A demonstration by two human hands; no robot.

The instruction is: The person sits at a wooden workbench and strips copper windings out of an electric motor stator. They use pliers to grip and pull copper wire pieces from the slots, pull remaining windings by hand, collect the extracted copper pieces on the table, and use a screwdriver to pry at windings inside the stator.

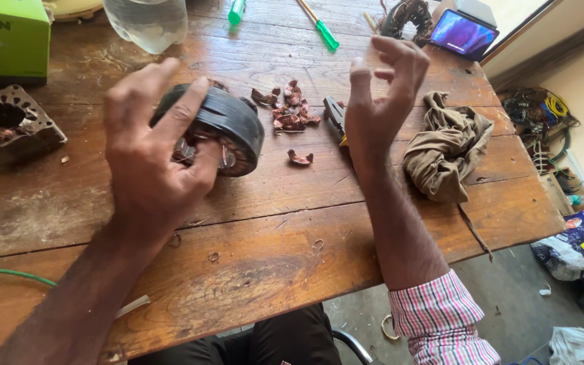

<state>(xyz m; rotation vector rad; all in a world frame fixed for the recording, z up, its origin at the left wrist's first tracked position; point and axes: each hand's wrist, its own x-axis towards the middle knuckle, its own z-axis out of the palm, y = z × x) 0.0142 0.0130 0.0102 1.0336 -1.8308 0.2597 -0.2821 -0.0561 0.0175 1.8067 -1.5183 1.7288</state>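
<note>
The left hand point(150, 159) is gripping the black stator point(228, 128) on the surface point(272, 257); the right hand point(380, 101) is hovering released, just right of it.

Head view, steeply down, close over table point(292, 270)

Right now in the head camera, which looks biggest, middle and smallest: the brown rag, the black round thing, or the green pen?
1. Brown rag
2. Black round part, held by the left hand; partly covered, so close to the rag
3. Green pen, farther away, clearly smallest
</note>
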